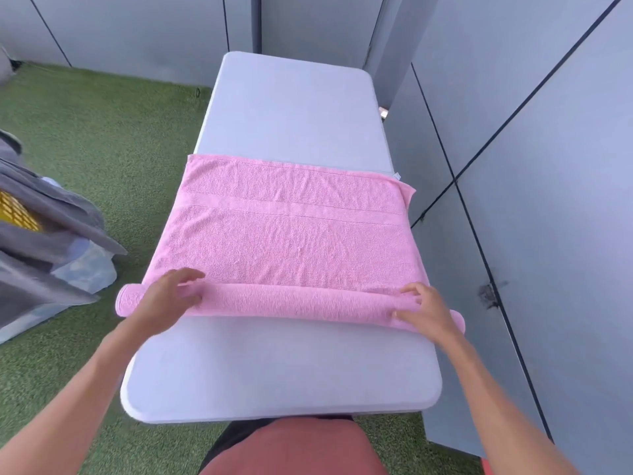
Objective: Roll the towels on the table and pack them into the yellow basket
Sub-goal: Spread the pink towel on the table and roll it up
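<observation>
Where it lay: the pink terry towel was spread across the middle of the long grey table, its near edge rolled into a tube.
Left hand: fingers curled over the roll near its left end.
Right hand: fingers curled over the roll near its right end.
Yellow basket: stood on green turf at left, draped with grey cloth.

The soft terry towel is plain pink, crossed by one smoother woven band of the same pink. The long rounded surface is pale grey-white. The artificial-grass floor is green — the latticed plastic basket is yellow, draped in grey cloth.
</observation>
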Motion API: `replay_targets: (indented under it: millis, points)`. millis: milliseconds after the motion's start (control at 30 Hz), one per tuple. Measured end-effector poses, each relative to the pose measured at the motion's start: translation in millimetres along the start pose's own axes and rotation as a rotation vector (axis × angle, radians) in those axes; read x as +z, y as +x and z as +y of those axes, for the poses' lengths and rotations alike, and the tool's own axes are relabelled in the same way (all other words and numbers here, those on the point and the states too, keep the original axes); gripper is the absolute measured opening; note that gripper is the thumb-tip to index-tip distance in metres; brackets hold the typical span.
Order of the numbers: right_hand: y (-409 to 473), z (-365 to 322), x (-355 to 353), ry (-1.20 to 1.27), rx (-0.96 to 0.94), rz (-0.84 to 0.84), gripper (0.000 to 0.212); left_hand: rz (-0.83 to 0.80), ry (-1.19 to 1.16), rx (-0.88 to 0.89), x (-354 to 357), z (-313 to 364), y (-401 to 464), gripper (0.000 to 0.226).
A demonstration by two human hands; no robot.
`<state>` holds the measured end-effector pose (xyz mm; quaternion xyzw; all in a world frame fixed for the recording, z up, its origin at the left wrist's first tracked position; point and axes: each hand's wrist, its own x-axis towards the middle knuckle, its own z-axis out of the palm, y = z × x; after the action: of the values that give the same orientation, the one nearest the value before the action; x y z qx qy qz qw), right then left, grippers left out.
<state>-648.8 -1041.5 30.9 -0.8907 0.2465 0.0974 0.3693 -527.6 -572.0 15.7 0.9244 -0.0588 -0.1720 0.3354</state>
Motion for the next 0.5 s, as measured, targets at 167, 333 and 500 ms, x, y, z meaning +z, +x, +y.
replay_targets:
  millis: [167, 333, 500]
  points:
    - [-26, 18, 33, -0.427, -0.272, 0.374, 0.031, 0.354, 0.377, 0.246, 35, -6, -37, 0.038]
    - [-11, 23, 40, -0.543, -0.220, 0.158, 0.063, 0.220, 0.454, 0.282, 40, -18, -17, 0.066]
    - [2, 14, 26, -0.517, -0.208, 0.091, 0.051, 0.138, 0.438, 0.221, 26, -6, 3, 0.046]
